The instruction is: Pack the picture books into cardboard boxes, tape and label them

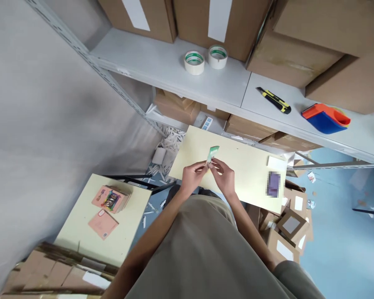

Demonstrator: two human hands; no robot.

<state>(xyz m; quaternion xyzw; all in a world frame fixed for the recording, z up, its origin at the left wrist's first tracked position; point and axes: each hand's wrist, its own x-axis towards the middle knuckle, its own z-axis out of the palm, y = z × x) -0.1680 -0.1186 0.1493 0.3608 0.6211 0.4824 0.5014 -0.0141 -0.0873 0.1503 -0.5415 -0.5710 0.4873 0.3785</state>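
A small, flat green-and-white packet is held upright above the pale yellow table. My left hand pinches its lower end from the left, thumb and fingers pressed together. From the other side my right hand grips the same lower end, its fingertips meeting those of the left hand. The fingertips cover the bottom of the packet, so its exact kind does not show. On the right part of the table lie a blurred purple object and a white box-like piece.
A grey shelf carries two tape rolls, a yellow-black utility knife, a red-blue holder and cartons. A side table holds pink booklets. Cartons crowd the floor at right; white scraps lie behind.
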